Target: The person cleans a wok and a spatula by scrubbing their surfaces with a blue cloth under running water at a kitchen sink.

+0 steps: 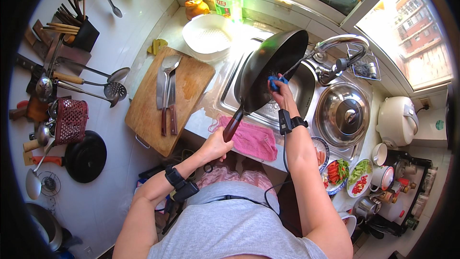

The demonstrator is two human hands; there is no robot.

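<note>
My left hand [215, 144] is closed around the dark red handle of a black wok [253, 75], which is tilted on its side over the stainless steel sink [305, 95]. In my right hand [282, 95] is a blue scrubbing cloth or pad [276, 82], held against the inside of the wok. From the chrome faucet [345, 46] a thin spout or stream reaches to the blue pad; which of the two I cannot tell. A pink towel [251, 138] lies on the counter edge below the wok's handle.
At left, a wooden cutting board [143, 111] carries a cleaver and a spatula. Behind the sink's left side stand a white colander [207, 35] and a green soap bottle [224, 1]. At right are a lidded steel pan [343, 111], plates of cut vegetables [359, 178] and a rice cooker [395, 122].
</note>
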